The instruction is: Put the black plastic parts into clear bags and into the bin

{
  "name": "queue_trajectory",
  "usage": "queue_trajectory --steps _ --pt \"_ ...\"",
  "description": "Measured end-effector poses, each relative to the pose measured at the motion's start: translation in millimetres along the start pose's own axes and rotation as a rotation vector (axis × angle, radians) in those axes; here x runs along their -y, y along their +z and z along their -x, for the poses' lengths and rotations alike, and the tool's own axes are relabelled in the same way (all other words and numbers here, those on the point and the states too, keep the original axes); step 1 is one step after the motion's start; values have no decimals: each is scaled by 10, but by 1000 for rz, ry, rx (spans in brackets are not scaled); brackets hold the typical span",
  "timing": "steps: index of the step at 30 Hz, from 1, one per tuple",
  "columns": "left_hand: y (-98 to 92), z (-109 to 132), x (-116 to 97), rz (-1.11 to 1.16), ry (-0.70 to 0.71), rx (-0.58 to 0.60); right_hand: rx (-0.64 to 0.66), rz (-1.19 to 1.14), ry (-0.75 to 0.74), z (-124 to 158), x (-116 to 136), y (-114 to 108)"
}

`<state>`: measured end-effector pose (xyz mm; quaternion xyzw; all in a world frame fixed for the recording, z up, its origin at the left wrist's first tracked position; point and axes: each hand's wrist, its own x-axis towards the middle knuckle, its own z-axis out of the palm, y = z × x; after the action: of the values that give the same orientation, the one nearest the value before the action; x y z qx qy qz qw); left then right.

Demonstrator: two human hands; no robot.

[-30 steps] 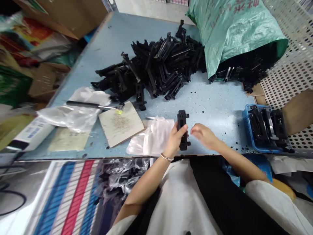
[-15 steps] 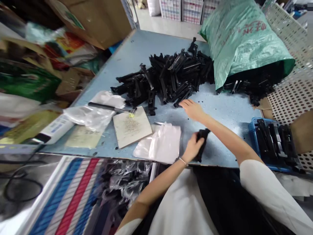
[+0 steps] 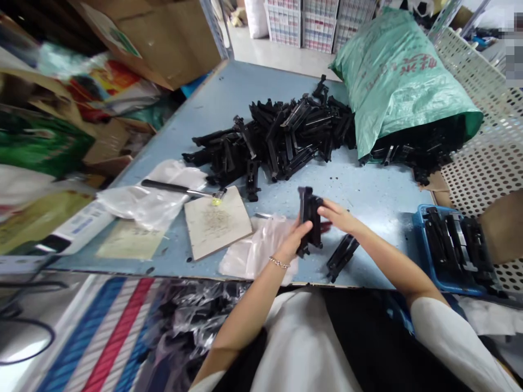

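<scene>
Just above the table's front edge, my left hand [image 3: 297,238] is closed around long black plastic parts [image 3: 305,218]; two seem to stand side by side, upright. From the right, my right hand [image 3: 338,215] grips the nearer side of these same parts, its thumb and some fingertips partly hidden behind them. Below my right wrist, another black plastic part [image 3: 342,257] lies slanted on the blue table [image 3: 379,190]. Farther back spreads a heap of similar black parts [image 3: 281,136]. Clear plastic bags [image 3: 261,247] lie left of my left hand.
A green woven sack [image 3: 404,81] spills black parts at the back right. A blue basket [image 3: 425,245] holds more of them. On the left lie a board [image 3: 216,228], a black-handled hammer-like tool [image 3: 171,188] and more plastic bags [image 3: 151,201]. Cartons [image 3: 163,38] stand beyond the left edge.
My right hand has come back from the heap to my left hand. Both hands now hold black parts, raised slightly left of before. One part lies on the table near the front edge.
</scene>
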<state>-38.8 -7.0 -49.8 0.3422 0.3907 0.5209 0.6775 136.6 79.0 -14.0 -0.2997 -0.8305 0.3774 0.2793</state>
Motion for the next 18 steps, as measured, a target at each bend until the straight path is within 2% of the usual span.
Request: queue_trajectory --steps 2,5,8,12,14,16,18 --pt "155 97 -100 16 -124 79 -113 145 -13 141 102 21" --pt "351 249 -157 -54 -103 4 -216 417 -13 253 161 -17" --pt "443 331 -141 -175 -45 -65 -168 461 -22 299 181 -43" --pt "430 303 -123 -376 21 -110 -186 147 159 345 233 -8" --pt "388 259 -144 -369 7 -121 -165 97 235 404 281 28" --pt "344 218 -178 -323 5 -176 -86 218 204 504 345 100" --pt "304 181 -208 -313 27 -238 29 396 112 632 419 218"
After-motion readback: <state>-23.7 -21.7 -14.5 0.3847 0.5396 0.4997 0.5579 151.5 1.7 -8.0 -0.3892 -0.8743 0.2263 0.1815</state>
